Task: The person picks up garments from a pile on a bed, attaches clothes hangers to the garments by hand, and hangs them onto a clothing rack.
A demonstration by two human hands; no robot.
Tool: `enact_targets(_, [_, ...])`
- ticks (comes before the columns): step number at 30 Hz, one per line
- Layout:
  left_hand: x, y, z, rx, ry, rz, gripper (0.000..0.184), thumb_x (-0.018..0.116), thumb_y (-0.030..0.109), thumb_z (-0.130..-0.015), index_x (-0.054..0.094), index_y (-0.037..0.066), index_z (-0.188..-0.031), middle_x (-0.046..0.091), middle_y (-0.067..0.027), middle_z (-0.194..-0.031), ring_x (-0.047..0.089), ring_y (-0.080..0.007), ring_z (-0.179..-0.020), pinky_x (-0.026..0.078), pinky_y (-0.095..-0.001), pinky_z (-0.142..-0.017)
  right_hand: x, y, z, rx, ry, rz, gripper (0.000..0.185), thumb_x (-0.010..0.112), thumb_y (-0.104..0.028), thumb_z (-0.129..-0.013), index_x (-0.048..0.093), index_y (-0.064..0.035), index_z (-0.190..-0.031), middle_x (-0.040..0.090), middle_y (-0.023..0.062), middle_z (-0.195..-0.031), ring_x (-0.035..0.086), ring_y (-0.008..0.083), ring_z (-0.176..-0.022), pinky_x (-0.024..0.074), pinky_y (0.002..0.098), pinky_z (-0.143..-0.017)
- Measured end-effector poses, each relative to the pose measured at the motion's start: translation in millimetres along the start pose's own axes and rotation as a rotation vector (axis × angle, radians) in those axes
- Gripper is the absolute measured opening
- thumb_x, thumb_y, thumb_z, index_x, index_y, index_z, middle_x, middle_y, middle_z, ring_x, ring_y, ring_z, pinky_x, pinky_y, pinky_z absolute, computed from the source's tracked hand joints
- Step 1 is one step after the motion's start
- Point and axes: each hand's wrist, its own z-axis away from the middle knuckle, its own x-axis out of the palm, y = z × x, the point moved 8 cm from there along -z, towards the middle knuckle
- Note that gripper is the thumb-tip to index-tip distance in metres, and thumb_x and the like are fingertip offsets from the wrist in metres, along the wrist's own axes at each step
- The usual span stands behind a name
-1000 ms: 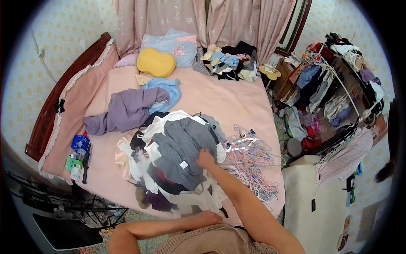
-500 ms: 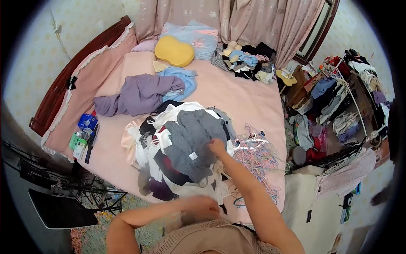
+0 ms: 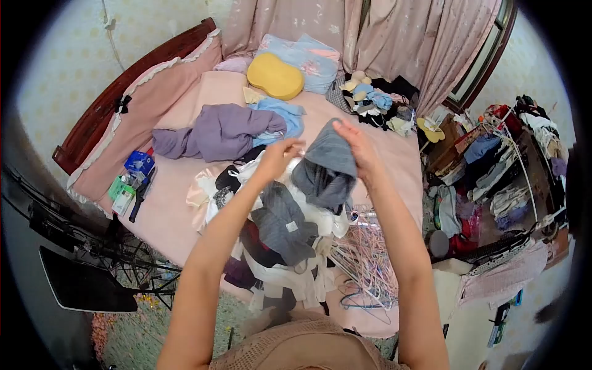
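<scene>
My right hand (image 3: 359, 153) grips a grey garment (image 3: 327, 169) and holds its upper part raised over the clothes pile. A gap shows at its fold, and grey cloth with a small white label (image 3: 290, 227) lies below on the pile. Just left of the raised cloth, my left hand (image 3: 280, 159) has its fingers bent together; what they hold, if anything, is hidden. Around and under the grey cloth are white clothes (image 3: 283, 274), dark pieces and a peach satin piece (image 3: 202, 191).
A tangle of thin hangers (image 3: 369, 259) lies right of the pile. Behind are a purple garment (image 3: 216, 132), a yellow cushion (image 3: 275, 76) and another clothes heap (image 3: 376, 102). A blue box (image 3: 139, 162) sits at the bed's left. A crowded clothes rack (image 3: 493, 166) stands right.
My right hand has lifted part of the grey garment up and away from me. My left hand has moved from near my body to beside it. The view has shifted slightly.
</scene>
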Motion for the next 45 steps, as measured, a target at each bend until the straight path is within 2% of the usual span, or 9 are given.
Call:
enact_targets(2, [-16.7, -19.3, -23.4, -0.114, 0.009, 0.214, 0.023, 0.043, 0.019, -0.088, 0.06, 0.004, -0.088, 0.062, -0.0076, -0.07, 0.056, -0.0128, -0.065, 0.042, -0.0264, -0.062, -26.1, -28.5, -0.4, -0.106, 0.125, 0.093, 0.017, 0.054, -0.024, -0.086, 0.057, -0.0072, -0.088, 0.06, -0.0006, -0.078, 0.056, 0.0066, -0.066, 0.0449, 0.0211, -0.061])
enact_targets(6, [-28.4, 26.4, -40.1, -0.119, -0.082, 0.485, 0.033, 0.055, 0.03, -0.084, 0.056, 0.002, -0.1, 0.061, -0.0106, -0.09, 0.057, -0.0154, -0.081, 0.044, -0.0284, -0.072, -53.2, -63.4, -6.4, -0.167, 0.128, 0.183, 0.022, 0.055, -0.026, -0.085, 0.058, -0.0057, -0.093, 0.06, -0.0022, -0.079, 0.056, 0.0057, -0.07, 0.0419, 0.0181, -0.066])
enact_targets(9, [23.0, 79.1, -25.9, 0.037, -0.139, 0.181, 0.085, 0.078, 0.04, -0.058, 0.04, 0.001, -0.123, 0.049, -0.0175, -0.116, 0.045, -0.0237, -0.111, 0.038, -0.0367, -0.091, -13.6, -95.8, 0.9, -0.344, 0.147, 0.263, 0.024, 0.055, -0.026, -0.085, 0.058, -0.0051, -0.096, 0.06, -0.0025, -0.08, 0.055, 0.0061, -0.071, 0.0411, 0.0181, -0.067])
enact_targets(12, [46.7, 93.9, -21.1, 0.211, -0.054, 0.151, 0.075, 0.073, 0.036, -0.064, 0.041, 0.002, -0.122, 0.053, -0.0196, -0.109, 0.05, -0.0289, -0.104, 0.04, -0.037, -0.088, 16.8, -126.7, 10.2, -0.344, 0.059, 0.208, 0.023, 0.056, -0.026, -0.084, 0.059, -0.0056, -0.095, 0.061, -0.0012, -0.083, 0.056, 0.0076, -0.073, 0.0429, 0.0199, -0.068])
enact_targets(15, [45.7, 36.5, -36.6, -0.169, -0.137, -0.196, 0.043, 0.058, 0.026, -0.077, 0.05, 0.004, -0.112, 0.057, -0.0238, -0.095, 0.055, -0.0379, -0.089, 0.043, -0.0391, -0.079, 20.4, -181.9, 40.0, -0.503, 0.168, 0.094, 0.022, 0.057, -0.027, -0.084, 0.061, -0.0064, -0.09, 0.062, 0.0006, -0.082, 0.057, 0.0096, -0.072, 0.0449, 0.0217, -0.066])
enact_targets(20, [13.6, 72.7, -28.6, -0.389, -0.315, 0.605, 0.05, 0.053, 0.043, -0.084, 0.054, -0.003, -0.105, 0.06, -0.0082, -0.095, 0.057, -0.0139, -0.084, 0.046, -0.0266, -0.073, -64.7, -221.1, 51.0, -0.46, 0.145, -0.07, 0.02, 0.053, -0.019, -0.086, 0.06, 0.0, -0.087, 0.063, 0.0069, -0.08, 0.06, 0.0164, -0.07, 0.05, 0.0284, -0.062])
enact_targets(31, [-46.2, 151.0, -21.6, -0.319, 0.017, 0.781, 0.045, 0.051, 0.042, -0.085, 0.054, 0.005, -0.109, 0.059, -0.0055, -0.101, 0.056, -0.0133, -0.088, 0.045, -0.0279, -0.079, -150.7, -120.9, 53.6, -0.186, 0.324, 0.028, 0.034, 0.059, -0.028, -0.081, 0.057, -0.0008, -0.1, 0.06, 0.0077, -0.094, 0.057, 0.0192, -0.081, 0.0454, 0.0311, -0.076])
enact_targets(40, [-21.7, 170.3, -1.3, -0.19, -0.094, 1.292, 0.046, 0.04, 0.038, -0.091, 0.047, 0.001, -0.117, 0.055, -0.0117, -0.112, 0.056, -0.0215, -0.099, 0.045, -0.0368, -0.087, -135.5, -62.6, 74.3, -0.448, 0.598, 1.038, 0.024, 0.061, -0.02, -0.077, 0.057, -0.0017, -0.091, 0.058, 0.0057, -0.075, 0.053, 0.0124, -0.066, 0.044, 0.027, -0.063])
enact_targets(45, [5.9, 150.0, 10.1, -0.244, -0.087, 1.508, 0.052, 0.038, 0.041, -0.09, 0.042, 0.001, -0.123, 0.046, -0.0148, -0.124, 0.046, -0.027, -0.113, 0.035, -0.0418, -0.098, -39.8, -23.2, 115.2, -0.525, 0.172, 0.788, 0.031, 0.061, -0.024, -0.079, 0.053, -0.0031, -0.1, 0.056, 0.0036, -0.074, 0.051, 0.0116, -0.068, 0.0433, 0.0259, -0.064])
